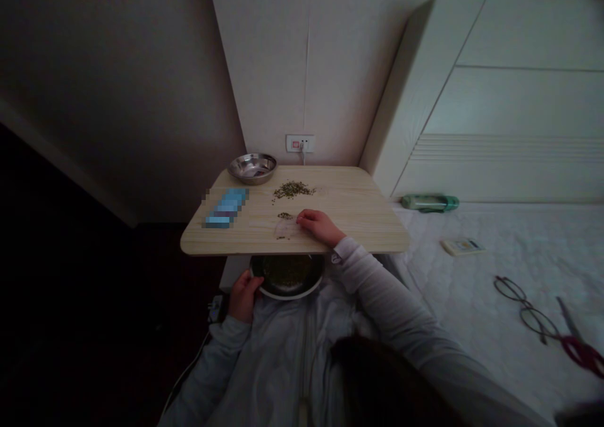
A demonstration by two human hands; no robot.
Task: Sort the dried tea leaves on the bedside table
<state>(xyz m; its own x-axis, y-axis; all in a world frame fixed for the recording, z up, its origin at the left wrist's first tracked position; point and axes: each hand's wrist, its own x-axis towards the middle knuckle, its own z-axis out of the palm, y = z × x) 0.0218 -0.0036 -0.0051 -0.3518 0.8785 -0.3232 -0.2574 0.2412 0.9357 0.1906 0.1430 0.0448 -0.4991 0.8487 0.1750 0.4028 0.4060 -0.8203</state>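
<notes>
My left hand (243, 295) grips the left rim of a dark round bowl (285, 294) with a pale edge, held in my lap just below the table's front edge. Dark greenish contents cover its inside, with a lighter patch near the front. Over the small wooden table (344, 191), my right hand (318, 225) pinches a thin, clear piece of plastic (285, 227) against the top. A few small green beans (285, 216) lie at this piece, and a bigger spread of green beans (293, 190) lies farther back.
A steel bowl (252, 180) stands at the table's back left, above a blurred blue phone-like object (227, 207). A wall socket (300, 143) is behind. On the bed at right lie a green bottle (430, 203), a pale box-shaped item (462, 246), glasses (538, 320) and red-handled scissors (582, 354).
</notes>
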